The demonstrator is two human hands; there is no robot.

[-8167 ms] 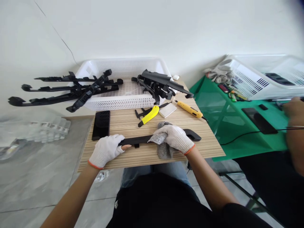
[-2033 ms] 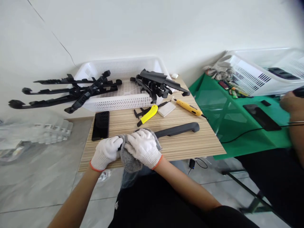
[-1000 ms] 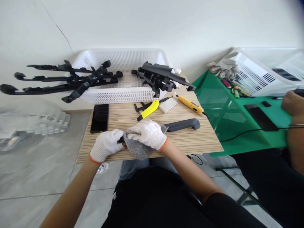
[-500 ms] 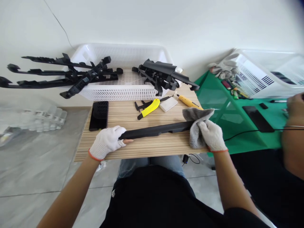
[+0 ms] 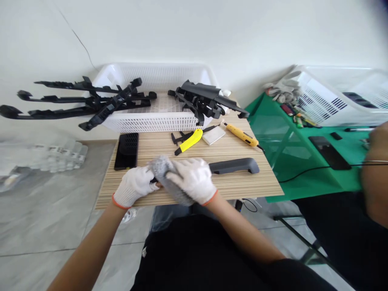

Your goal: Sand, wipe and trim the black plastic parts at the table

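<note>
A long black plastic part [image 5: 235, 166] lies across the front of the striped wooden table [image 5: 115, 194], its curved end out to the right. My left hand [image 5: 135, 186], in a white knit glove, is closed round the part's left end. My right hand [image 5: 194, 180], gloved too, presses a grey cloth [image 5: 169, 184] against the part just beside my left hand; the cloth and glove hide that stretch. Behind the part are a yellow cutter [image 5: 190, 140], a black caliper [image 5: 177, 139], a whitish block [image 5: 214, 135] and a yellow pen-like tool [image 5: 242, 134].
A white basket [image 5: 157, 122] with black parts [image 5: 113, 103] stands at the back, some jutting out left. A black phone [image 5: 126, 151] lies at left. On the right, a green table [image 5: 321, 178] bears another basket [image 5: 324, 101], gloves [image 5: 281, 89] and a phone; another person's arm [image 5: 377, 178] is beside it.
My right hand has moved left with the cloth along the black part, from near its right end to beside my left hand. The right end of the part now shows. My left hand keeps its hold.
</note>
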